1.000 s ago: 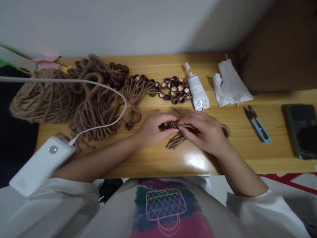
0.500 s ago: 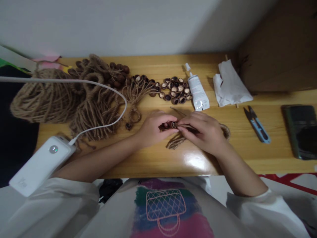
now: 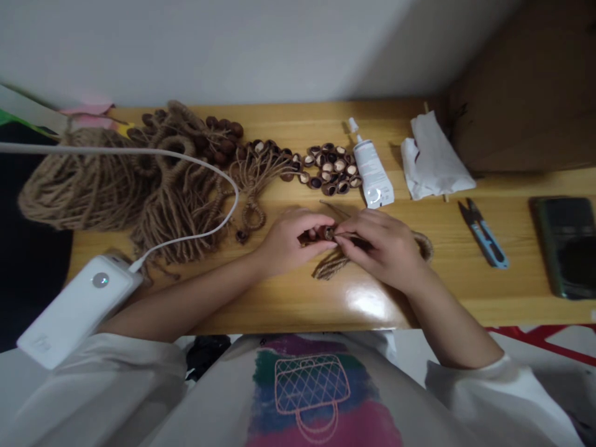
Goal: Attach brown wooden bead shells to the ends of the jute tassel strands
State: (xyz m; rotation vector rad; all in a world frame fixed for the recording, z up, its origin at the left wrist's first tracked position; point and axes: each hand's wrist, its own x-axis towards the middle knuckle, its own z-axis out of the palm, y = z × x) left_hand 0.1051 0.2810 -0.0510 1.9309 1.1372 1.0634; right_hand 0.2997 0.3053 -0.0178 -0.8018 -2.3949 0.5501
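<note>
Wooden table (image 3: 279, 304), glossy, under tube (image 3: 375, 177). Grey wall (image 3: 261, 49) behind tube, brown box (image 3: 526, 99) to its right. Nearer than tube: left hand (image 3: 294, 241) gripping brown nut (image 3: 328, 233), right hand (image 3: 386, 245) pinching thin strand (image 3: 341, 234) at its end.

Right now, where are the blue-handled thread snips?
Head view, right side: the blue-handled thread snips lie on the light-brown wooden tabletop between the person's right hand and the dark rectangular phone, nearer the person than the crumpled white paper packet.
</note>
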